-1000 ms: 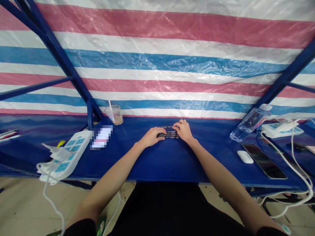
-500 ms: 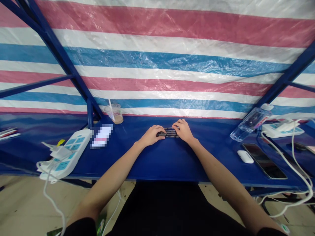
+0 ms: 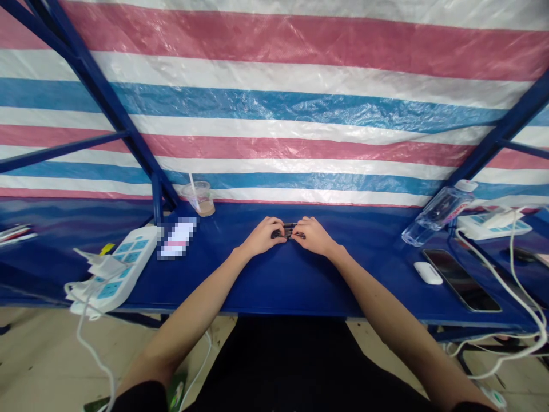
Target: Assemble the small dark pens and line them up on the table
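Several dark pens (image 3: 290,231) lie side by side across the middle of the blue table (image 3: 291,280), partly hidden by my fingers. My left hand (image 3: 263,236) is closed round their left ends, thumb at the near side and fingers at the far side. At their right ends my right hand (image 3: 313,235) grips them in the same way. Only a short middle stretch of the pens shows between my two hands.
At the left are a cup with a straw (image 3: 201,200), a pixelated item (image 3: 178,237) and a power strip (image 3: 122,269). A water bottle (image 3: 440,214), white case (image 3: 428,273), phone (image 3: 463,280) and second power strip (image 3: 493,226) are at the right. Striped sheeting hangs behind.
My right hand has shifted slightly left and closed further over the right ends of the pens, so less of them shows. My left hand has hardly moved.
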Motion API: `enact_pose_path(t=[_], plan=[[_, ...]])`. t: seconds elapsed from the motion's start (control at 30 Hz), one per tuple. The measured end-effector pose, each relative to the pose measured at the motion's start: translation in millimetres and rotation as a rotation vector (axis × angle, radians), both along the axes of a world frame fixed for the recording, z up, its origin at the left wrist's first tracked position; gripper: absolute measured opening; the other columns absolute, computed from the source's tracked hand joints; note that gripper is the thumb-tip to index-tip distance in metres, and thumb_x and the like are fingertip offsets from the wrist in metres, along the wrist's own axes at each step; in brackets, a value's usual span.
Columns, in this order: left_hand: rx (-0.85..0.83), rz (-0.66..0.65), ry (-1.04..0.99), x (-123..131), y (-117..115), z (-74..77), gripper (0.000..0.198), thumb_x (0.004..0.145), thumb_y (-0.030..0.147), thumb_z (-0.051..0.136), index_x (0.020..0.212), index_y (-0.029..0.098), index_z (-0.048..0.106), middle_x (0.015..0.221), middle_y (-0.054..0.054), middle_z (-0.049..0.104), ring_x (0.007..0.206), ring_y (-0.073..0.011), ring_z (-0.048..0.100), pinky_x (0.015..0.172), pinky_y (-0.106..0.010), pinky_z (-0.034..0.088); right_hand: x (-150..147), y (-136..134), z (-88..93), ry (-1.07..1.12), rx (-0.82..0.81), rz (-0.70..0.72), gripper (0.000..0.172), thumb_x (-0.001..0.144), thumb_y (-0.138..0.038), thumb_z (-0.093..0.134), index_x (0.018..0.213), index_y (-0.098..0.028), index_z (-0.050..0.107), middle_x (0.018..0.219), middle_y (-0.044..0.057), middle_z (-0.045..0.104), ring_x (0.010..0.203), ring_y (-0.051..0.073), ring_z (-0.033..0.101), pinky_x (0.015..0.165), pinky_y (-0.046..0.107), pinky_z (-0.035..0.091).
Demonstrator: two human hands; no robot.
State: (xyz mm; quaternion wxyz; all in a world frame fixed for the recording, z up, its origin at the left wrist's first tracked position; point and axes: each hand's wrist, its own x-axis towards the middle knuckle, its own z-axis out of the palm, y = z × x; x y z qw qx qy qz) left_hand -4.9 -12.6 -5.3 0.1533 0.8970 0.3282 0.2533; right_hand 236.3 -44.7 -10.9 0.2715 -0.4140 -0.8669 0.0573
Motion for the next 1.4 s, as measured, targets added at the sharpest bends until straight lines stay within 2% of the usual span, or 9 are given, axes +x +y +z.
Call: enact_pose_path(t=[0.23,0.43,0.73,0.87,1.0,1.23,1.4], plan=[[-0.012,0.010,0.018,-0.6,-0.5,2.1,0.012,0.086,0.028,0.083,0.092,0.023,0.075,0.126,-0.007,0.067,0.118,-0.0276,0.058,0.109,-0.048,0.047,0.2,-0.1,-0.4,-0.055,-0.012,0.009,0.009,0.097,-0.028,0.072,0.090,-0.023,0.075,0.090,0.005,0.068,0.095,0.023,0.057,0.087,0.037,0.036],[-0.003,0.006,0.015,0.6,-2.7,4.1,0.008,0.092,0.030,0.077,0.090,0.022,0.075,0.126,-0.007,0.067,0.118,-0.0267,0.058,0.110,-0.047,0.047,-1.2,-0.2,-3.8,-0.029,-0.023,0.030,0.006,0.095,-0.030,0.076,0.093,-0.023,0.076,0.097,0.005,0.062,0.098,0.023,0.056,0.090,0.037,0.039],[0.023,-0.061,0.048,-1.5,-1.5,2.7,0.016,0.089,0.039,0.081,0.098,0.026,0.081,0.128,-0.007,0.068,0.123,-0.0283,0.058,0.110,-0.048,0.047,-2.2,-1.6,-4.1,-0.008,-0.052,0.046,0.009,0.094,-0.029,0.078,0.090,-0.022,0.073,0.094,0.004,0.061,0.097,0.022,0.055,0.088,0.036,0.037],[0.021,-0.059,0.056,-0.4,-2.4,3.8,0.014,0.090,0.036,0.081,0.096,0.024,0.081,0.127,-0.008,0.069,0.122,-0.0280,0.059,0.109,-0.046,0.049,-1.9,-3.5,-1.6,-0.017,-0.047,0.052,0.014,0.093,-0.033,0.078,0.089,-0.021,0.073,0.095,0.004,0.062,0.098,0.022,0.056,0.088,0.036,0.037],[0.024,-0.060,0.047,0.1,-3.8,4.8,0.011,0.092,0.034,0.078,0.095,0.023,0.079,0.124,-0.007,0.070,0.120,-0.0267,0.060,0.108,-0.045,0.049,-2.0,-3.4,-1.7,-0.026,-0.036,0.061,0.010,0.093,-0.031,0.079,0.092,-0.022,0.074,0.096,0.004,0.063,0.099,0.022,0.057,0.089,0.036,0.039],[0.082,-0.040,-0.081,3.5,-9.8,14.1,0.013,0.098,0.033,0.072,0.106,0.024,0.076,0.119,-0.006,0.073,0.115,-0.0242,0.063,0.105,-0.043,0.049,0.0,-2.3,0.7,0.046,0.049,0.090,0.007,0.097,-0.021,0.072,0.089,-0.020,0.073,0.093,0.005,0.064,0.094,0.022,0.056,0.091,0.038,0.045],[0.105,0.010,-0.125,4.5,-11.9,19.0,0.013,0.100,0.034,0.068,0.105,0.023,0.075,0.108,-0.004,0.078,0.104,-0.0231,0.069,0.102,-0.042,0.049,1.7,-1.5,2.3,0.091,0.083,0.037,0.015,0.104,-0.017,0.058,0.100,-0.020,0.072,0.099,0.007,0.069,0.094,0.022,0.060,0.090,0.037,0.046]])
